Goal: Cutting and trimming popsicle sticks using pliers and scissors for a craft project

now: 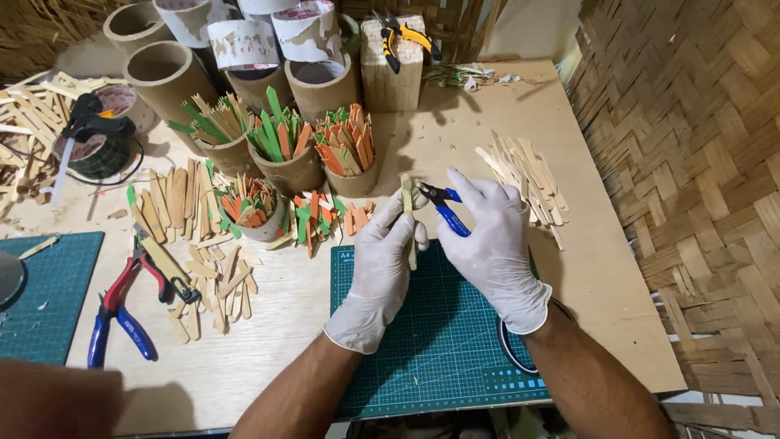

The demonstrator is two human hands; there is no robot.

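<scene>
My left hand (382,260), in a white glove, pinches a thin pale wooden stick (408,218) and holds it upright over the green cutting mat (439,341). My right hand (491,244), also gloved, grips small blue-handled cutters (443,207). The cutter jaws sit against the upper part of the stick. Both hands hover just above the mat's far edge.
Cardboard tubes (325,81) and cups hold green and orange painted sticks (280,134). Loose plain sticks lie at the right (524,175) and left (207,276). Red-and-blue pliers (122,305), tape rolls (93,150), yellow pliers (402,36) and a second mat (49,293) surround the work spot.
</scene>
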